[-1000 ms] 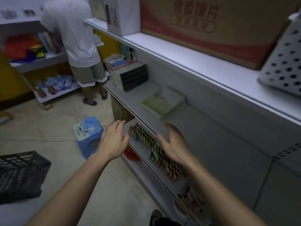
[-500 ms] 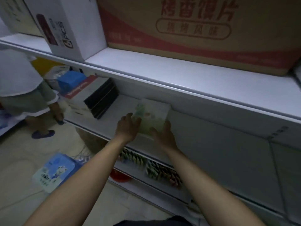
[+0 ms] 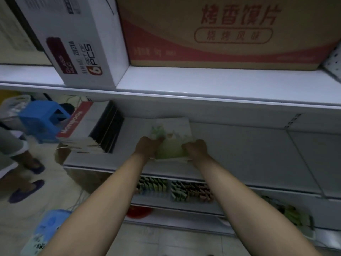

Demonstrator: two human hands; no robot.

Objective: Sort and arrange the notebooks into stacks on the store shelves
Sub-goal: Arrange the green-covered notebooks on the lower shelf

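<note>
A small stack of green-and-white notebooks (image 3: 172, 137) lies flat on the middle white shelf (image 3: 239, 154). My left hand (image 3: 147, 146) grips its near left corner and my right hand (image 3: 196, 149) grips its near right corner, fingers curled over the cover. To the left on the same shelf stands a taller stack of notebooks (image 3: 92, 132) with a red-and-white top cover and dark spines.
On the upper shelf sit a white carton (image 3: 77, 39) and a large brown-and-red carton (image 3: 230, 32). The lower shelf holds rows of small coloured packets (image 3: 175, 188). A blue stool (image 3: 43, 121) and another person's legs (image 3: 20, 163) are at the left; blue boxes (image 3: 49, 226) lie on the floor.
My view has swung from the aisle to face the shelves. Both hands went from open in the air to gripping the near corners of the green notebook stack.
</note>
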